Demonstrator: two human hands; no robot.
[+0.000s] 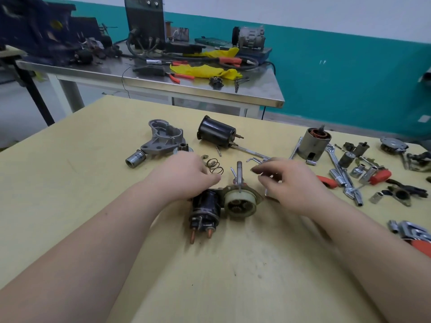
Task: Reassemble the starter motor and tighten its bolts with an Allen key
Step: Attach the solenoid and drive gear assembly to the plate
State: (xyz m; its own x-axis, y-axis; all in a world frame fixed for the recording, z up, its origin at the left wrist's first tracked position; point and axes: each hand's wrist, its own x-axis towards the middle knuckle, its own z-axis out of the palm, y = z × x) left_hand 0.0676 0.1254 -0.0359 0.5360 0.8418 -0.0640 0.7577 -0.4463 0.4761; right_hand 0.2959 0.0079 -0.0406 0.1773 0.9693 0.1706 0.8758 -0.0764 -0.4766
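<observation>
The left hand (186, 176) rested curled on the black cylindrical solenoid joined to the white-geared metal housing (224, 203) beneath its palm; the right hand (291, 183), beside it, pinched something small, unclear what; heavy, rigid, probably greasy, best gripped round the body.

Two bare forearms in frame, entering from 7 o'clock and 5 o'clock. No sleeves visible up to the frame edge, no gloves, no watch, no rings or wristbands. Bare left hand (184, 176) and bare right hand (291, 183): short nails as far as the blur lets me tell. One small dark mark on the left forearm, near 8 o'clock. Right fingertips are motion-blurred, no detail there.
</observation>
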